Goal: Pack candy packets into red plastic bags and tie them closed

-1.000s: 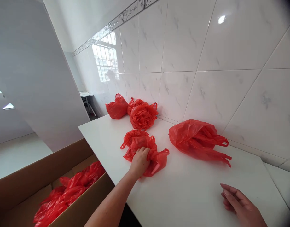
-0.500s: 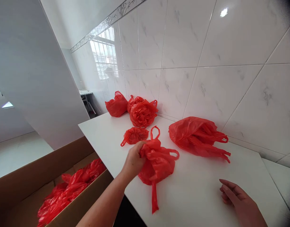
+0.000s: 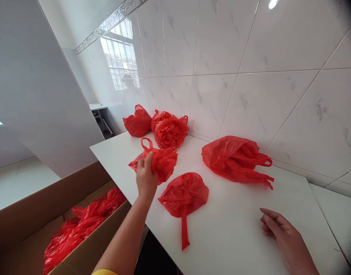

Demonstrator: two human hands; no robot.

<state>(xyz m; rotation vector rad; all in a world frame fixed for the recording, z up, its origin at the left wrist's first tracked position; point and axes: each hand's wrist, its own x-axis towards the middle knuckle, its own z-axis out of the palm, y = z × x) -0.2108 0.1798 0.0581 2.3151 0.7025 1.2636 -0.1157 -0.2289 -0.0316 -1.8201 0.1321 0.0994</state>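
My left hand [image 3: 147, 178] grips a crumpled red plastic bag [image 3: 165, 163] at its gathered top. One loop handle sticks up above the fingers. This bag overlaps a small red bundle [image 3: 134, 163] behind it, largely hidden. Just right of my left wrist, a knotted red plastic bag [image 3: 189, 191] lies on the white table [image 3: 229, 225], one long strap trailing towards me. Above the table's right part is my right hand [image 3: 285, 235], holding nothing, its index finger stretched out and the other fingers loosely curled. Nearest to it lies a larger, looser red bag [image 3: 232, 158] by the wall.
Two red bag bundles, one at the far corner [image 3: 137, 123] and a rounder one [image 3: 171, 131] beside it, rest by the tiled wall [image 3: 215, 42]. Left of the table stands a cardboard box [image 3: 78, 173] with red bags inside [image 3: 89, 221]. A grey panel [image 3: 35, 76] rises behind the box.
My left hand has moved left and away from me, lifting the crumpled bag off the knotted bag that lay beneath it. My right hand stays almost in place. The view has shifted slightly.
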